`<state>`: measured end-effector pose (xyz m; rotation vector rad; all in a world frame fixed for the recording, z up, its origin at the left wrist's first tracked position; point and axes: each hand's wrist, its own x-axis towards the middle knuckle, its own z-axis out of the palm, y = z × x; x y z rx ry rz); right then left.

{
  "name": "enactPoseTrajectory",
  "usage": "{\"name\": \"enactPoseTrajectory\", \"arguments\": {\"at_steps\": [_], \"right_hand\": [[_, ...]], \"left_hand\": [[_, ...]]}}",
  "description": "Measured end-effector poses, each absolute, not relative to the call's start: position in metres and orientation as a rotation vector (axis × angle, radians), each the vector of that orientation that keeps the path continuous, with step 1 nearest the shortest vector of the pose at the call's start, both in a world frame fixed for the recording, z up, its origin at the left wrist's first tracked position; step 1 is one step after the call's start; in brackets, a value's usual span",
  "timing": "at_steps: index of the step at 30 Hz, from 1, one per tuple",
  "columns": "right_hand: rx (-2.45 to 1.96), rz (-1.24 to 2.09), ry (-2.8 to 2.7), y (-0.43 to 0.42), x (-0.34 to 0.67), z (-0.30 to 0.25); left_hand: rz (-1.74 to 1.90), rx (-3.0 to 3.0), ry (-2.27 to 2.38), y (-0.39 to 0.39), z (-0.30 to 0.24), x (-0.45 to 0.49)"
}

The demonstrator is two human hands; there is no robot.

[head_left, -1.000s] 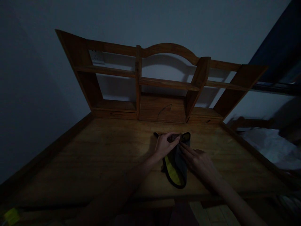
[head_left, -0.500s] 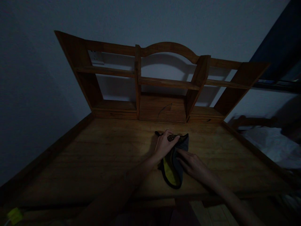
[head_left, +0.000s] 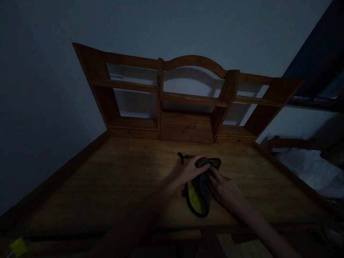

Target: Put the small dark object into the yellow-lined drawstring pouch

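A grey and yellow cloth with a black edge (head_left: pixel 197 200) lies crumpled on the wooden desk. My left hand (head_left: pixel 191 170) is closed around a small, dark, slightly shiny object (head_left: pixel 202 162) above the upper part of the cloth. Its exact kind is too dim to make out. My right hand (head_left: pixel 224 188) pinches the grey side of the cloth, with its fingertips against the dark object near my left thumb. Part of the cloth is hidden under both hands.
Across the back of the desk (head_left: pixel 129 172) stands a wooden shelf unit (head_left: pixel 193 98) with small drawers. White fabric (head_left: pixel 309 170) and a wooden chair back (head_left: pixel 291 142) are at the right. A yellow item (head_left: pixel 19 246) shows at the lower left.
My right hand has moved up to the dark object, bringing the cloth's grey side with it. The cloth's upper right corner has flipped to show yellow. The view has shifted slightly.
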<state>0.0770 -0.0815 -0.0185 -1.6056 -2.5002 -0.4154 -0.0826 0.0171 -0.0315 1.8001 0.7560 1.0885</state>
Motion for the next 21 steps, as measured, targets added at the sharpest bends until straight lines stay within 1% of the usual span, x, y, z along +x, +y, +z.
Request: {"name": "enactPoseTrajectory", "arguments": {"at_steps": [4,7,13,15,19,21], "right_hand": [[-1.636,-0.331,-2.486,-0.082,0.075,-0.021],[-1.603,-0.132,-2.466,-0.079,0.072,-0.022],[-1.433,0.272,-2.267,-0.068,0.065,-0.016],[-1.52,0.264,-2.269,-0.068,0.06,-0.01],[-1.763,0.02,-2.291,-0.072,0.048,-0.002],[-1.833,-0.042,-2.254,-0.073,0.044,-0.004]], "left_hand": [[0.999,1.672,0.619,0.019,-0.035,-0.08],[0.982,1.542,0.616,0.019,-0.036,-0.079],[1.029,1.367,0.752,0.031,-0.04,-0.08],[1.021,1.332,0.776,0.033,-0.037,-0.081],[0.967,1.312,0.764,0.03,-0.025,-0.085],[0.923,1.312,0.746,0.028,-0.021,-0.086]]}}
